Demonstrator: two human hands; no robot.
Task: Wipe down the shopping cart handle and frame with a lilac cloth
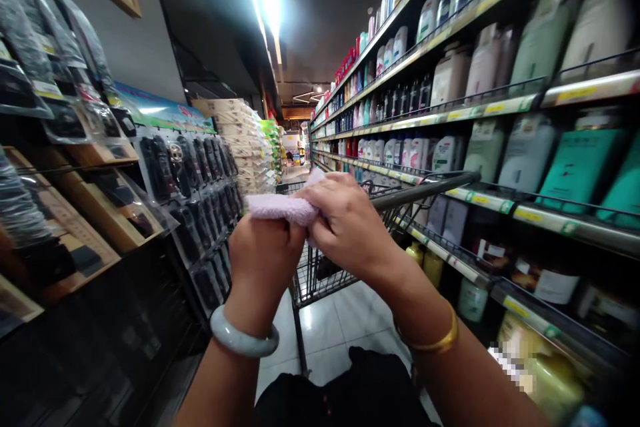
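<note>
— Where to look first?
— Down low, at soft black clothes (335, 397) with a few tiny reddish dots.
— And next?
— Around the left arm, a thick, round, pale grey-green bangle (243, 338), smooth and shiny. Around the right arm, a thin, round, yellow-gold bangle (447, 337).
— How about the bare left hand (265, 253)?
— Bent and curled up tight, like a fist, with a soft, fuzzy, pale purple cloth (280, 207) caught along the top.
— And the bare right hand (347, 217)?
— Closed too, in a pinch on the other end of the cloth, right up close to the left hand.
— So where to find the cloth?
— Up between both hands, all bunched, in front of a dark metal wire shopping cart (323, 280) with a long round bar (430, 188).
— And under the cart?
— Shiny, square, pale grey floor tiles (320, 327).
— And at the sides?
— To the right, long metal shelves (510, 105) full of bottles, with big teal bottles (580, 163) near. To the left, rows of small black packs (195, 153), too blurry to name.
— And farther off?
— A tall stack of tan boxes (233, 140). Past that, tiny bright goods, too small to tell.
</note>
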